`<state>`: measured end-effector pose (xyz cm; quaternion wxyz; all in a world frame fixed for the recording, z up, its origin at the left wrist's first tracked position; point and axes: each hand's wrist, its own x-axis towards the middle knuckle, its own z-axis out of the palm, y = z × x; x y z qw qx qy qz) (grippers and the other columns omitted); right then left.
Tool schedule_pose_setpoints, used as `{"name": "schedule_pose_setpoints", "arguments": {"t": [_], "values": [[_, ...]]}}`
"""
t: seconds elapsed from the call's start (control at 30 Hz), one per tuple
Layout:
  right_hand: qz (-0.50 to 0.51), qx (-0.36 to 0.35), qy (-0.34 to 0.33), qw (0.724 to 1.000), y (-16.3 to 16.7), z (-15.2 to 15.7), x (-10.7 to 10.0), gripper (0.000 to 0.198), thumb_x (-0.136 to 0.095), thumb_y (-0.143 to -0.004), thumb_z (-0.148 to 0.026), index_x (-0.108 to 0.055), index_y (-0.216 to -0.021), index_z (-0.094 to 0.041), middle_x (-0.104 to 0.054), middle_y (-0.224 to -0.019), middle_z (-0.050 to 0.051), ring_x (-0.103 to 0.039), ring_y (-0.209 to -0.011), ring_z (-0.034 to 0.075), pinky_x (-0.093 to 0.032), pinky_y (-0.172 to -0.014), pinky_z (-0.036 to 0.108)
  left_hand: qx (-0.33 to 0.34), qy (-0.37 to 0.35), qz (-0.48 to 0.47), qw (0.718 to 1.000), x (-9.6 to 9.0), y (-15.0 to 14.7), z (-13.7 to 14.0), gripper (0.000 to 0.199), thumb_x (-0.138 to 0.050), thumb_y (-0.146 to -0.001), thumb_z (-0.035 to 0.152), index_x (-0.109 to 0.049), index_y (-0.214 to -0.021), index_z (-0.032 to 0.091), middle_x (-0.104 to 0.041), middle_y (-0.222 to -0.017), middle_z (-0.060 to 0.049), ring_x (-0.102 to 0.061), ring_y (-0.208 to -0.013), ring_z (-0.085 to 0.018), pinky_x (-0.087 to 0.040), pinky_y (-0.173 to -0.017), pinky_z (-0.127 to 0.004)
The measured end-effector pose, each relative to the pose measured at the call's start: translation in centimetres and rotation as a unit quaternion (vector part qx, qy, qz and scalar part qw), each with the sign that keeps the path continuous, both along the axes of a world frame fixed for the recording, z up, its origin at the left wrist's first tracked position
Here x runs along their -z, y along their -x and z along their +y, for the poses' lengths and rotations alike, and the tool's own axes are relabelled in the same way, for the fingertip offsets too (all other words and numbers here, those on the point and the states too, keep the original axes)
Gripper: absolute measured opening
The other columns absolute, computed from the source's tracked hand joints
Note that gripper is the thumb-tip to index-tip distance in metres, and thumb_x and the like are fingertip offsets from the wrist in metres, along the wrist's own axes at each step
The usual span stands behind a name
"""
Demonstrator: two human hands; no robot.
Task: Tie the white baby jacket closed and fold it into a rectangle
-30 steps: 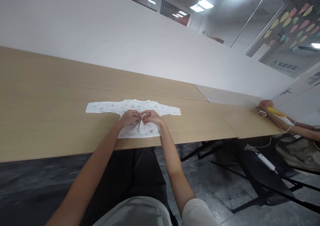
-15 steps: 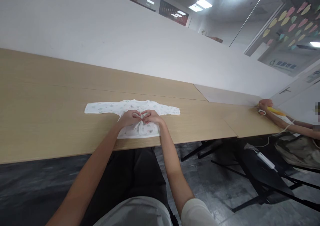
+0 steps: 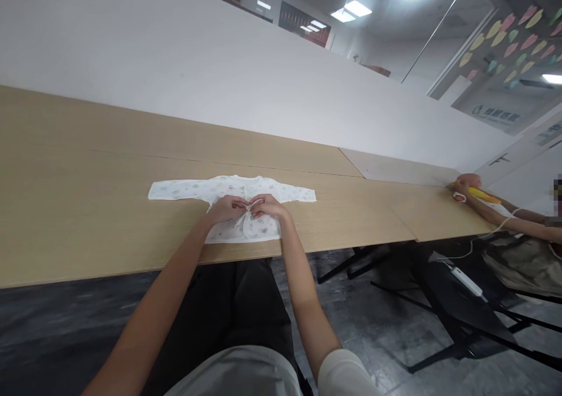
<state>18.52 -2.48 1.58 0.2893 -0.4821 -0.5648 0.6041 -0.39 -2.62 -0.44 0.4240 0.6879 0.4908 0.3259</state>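
Note:
A small white baby shirt [image 3: 266,228] with a scattered print lies on the wooden table [image 3: 109,220], its long sleeves spread out to both sides. My left hand [image 3: 228,208] pinches the cloth at the middle of the shirt's front. Close beside it, my right hand [image 3: 267,205] grips the front edge, with its fingertips almost meeting those of the left. The cloth puckers between the two hands. Any fastener under the fingertips is too small to make out.
A white wall [image 3: 175,74] runs behind the table. Far right, another person's arm [image 3: 492,212] rests on the table near a yellow object [image 3: 484,195]. A black chair [image 3: 465,302] carries a white power strip [image 3: 466,281] with a cable.
Both hands stay at the shirt's front, with only slight finger movement. The cloth between them is a little more bunched.

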Motion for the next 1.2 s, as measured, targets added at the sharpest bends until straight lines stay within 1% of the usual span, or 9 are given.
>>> {"name": "schedule_pose_setpoints", "arguments": {"t": [0.2, 0.33, 0.43, 0.6, 0.7, 0.83, 0.93, 1.03, 1.2], "values": [[-0.046, 0.014, 0.013, 0.999, 0.0, 0.1, 0.0, 0.011, -0.066, -0.077, -0.002, -0.064, -0.074, -0.012, -0.065, -0.056, -0.001, -0.060, -0.048, 0.009, -0.052, -0.049, 0.017, -0.078, -0.070, 0.118, 0.987, 0.2, 0.0, 0.3, 0.038, -0.057, -0.071, 0.040, -0.078, -0.096, 0.021, -0.073, -0.076, -0.004, -0.064, -0.071, -0.021, -0.048, -0.065, -0.028], [-0.091, -0.006, -0.017, 0.996, 0.0, 0.1, 0.2, 0.014, -0.069, -0.080, -0.009, -0.065, -0.066, -0.012, -0.060, -0.049, -0.002, -0.055, -0.043, 0.008, -0.049, -0.046, 0.017, -0.072, -0.148, 0.165, 0.973, 0.3, -0.3, 0.0, 0.036, -0.054, -0.076, 0.040, -0.078, -0.095, 0.022, -0.075, -0.090, -0.008, -0.066, -0.086, -0.026, -0.048, -0.080, -0.033], [-0.112, -0.012, -0.034, 0.993, 0.0, 0.2, 0.4, 0.016, -0.070, -0.080, -0.012, -0.065, -0.065, -0.012, -0.058, -0.047, -0.004, -0.052, -0.040, 0.007, -0.046, -0.043, 0.016, -0.074, -0.179, 0.187, 0.963, 0.3, -0.6, -0.3, 0.033, -0.055, -0.077, 0.041, -0.079, -0.092, 0.023, -0.075, -0.099, -0.009, -0.064, -0.096, -0.029, -0.046, -0.090, -0.036], [-0.124, -0.009, -0.037, 0.992, 0.2, 0.1, 0.3, 0.017, -0.072, -0.079, -0.012, -0.065, -0.063, -0.013, -0.056, -0.046, -0.004, -0.050, -0.040, 0.006, -0.045, -0.044, 0.017, -0.085, -0.187, 0.216, 0.955, -0.2, -0.8, -0.8, 0.028, -0.057, -0.078, 0.043, -0.076, -0.075, 0.023, -0.074, -0.092, -0.010, -0.063, -0.097, -0.030, -0.044, -0.094, -0.039], [-0.114, -0.017, -0.039, 0.993, 0.1, -0.1, 0.1, 0.014, -0.073, -0.078, -0.014, -0.066, -0.066, -0.013, -0.056, -0.046, -0.004, -0.051, -0.041, 0.006, -0.045, -0.044, 0.017, -0.086, -0.201, 0.235, 0.947, -0.4, -0.9, -1.0, 0.030, -0.057, -0.080, 0.045, -0.074, -0.071, 0.022, -0.072, -0.090, -0.011, -0.063, -0.095, -0.030, -0.045, -0.094, -0.040], [-0.119, -0.036, -0.045, 0.991, 0.0, -0.1, 0.1, 0.010, -0.073, -0.078, -0.014, -0.068, -0.069, -0.012, -0.055, -0.045, -0.005, -0.049, -0.039, 0.006, -0.043, -0.043, 0.017, -0.080, -0.197, 0.269, 0.939, -0.3, -1.0, -1.1, 0.028, -0.056, -0.081, 0.042, -0.074, -0.080, 0.021, -0.072, -0.096, -0.011, -0.062, -0.101, -0.031, -0.044, -0.095, -0.040], [-0.132, -0.044, -0.050, 0.989, 0.0, 0.0, 0.2, 0.011, -0.072, -0.078, -0.014, -0.068, -0.069, -0.012, -0.054, -0.044, -0.006, -0.049, -0.039, 0.006, -0.042, -0.042, 0.017, -0.080, -0.203, 0.280, 0.935, 0.0, -1.0, -1.0, 0.031, -0.055, -0.082, 0.038, -0.072, -0.101, 0.021, -0.070, -0.111, -0.011, -0.060, -0.110, -0.031, -0.042, -0.099, -0.042], [-0.140, -0.043, -0.054, 0.988, 0.1, -0.1, 0.2, 0.013, -0.071, -0.078, -0.013, -0.066, -0.066, -0.014, -0.054, -0.045, -0.006, -0.049, -0.039, 0.006, -0.042, -0.043, 0.016, -0.079, -0.237, 0.279, 0.927, 0.4, -1.1, -1.0, 0.038, -0.050, -0.086, 0.033, -0.066, -0.119, 0.022, -0.067, -0.123, -0.011, -0.058, -0.117, -0.029, -0.039, -0.103, -0.043], [-0.144, -0.057, -0.064, 0.986, 0.2, -0.4, 0.0, 0.016, -0.076, -0.076, -0.018, -0.065, -0.065, -0.014, -0.054, -0.046, -0.006, -0.048, -0.040, 0.006, -0.041, -0.042, 0.017, -0.043, -0.252, 0.306, 0.917, 0.8, -1.2, -0.8, 0.036, -0.042, -0.091, 0.031, -0.068, -0.114, 0.022, -0.068, -0.123, -0.011, -0.057, -0.118, -0.029, -0.038, -0.103, -0.045]]}}
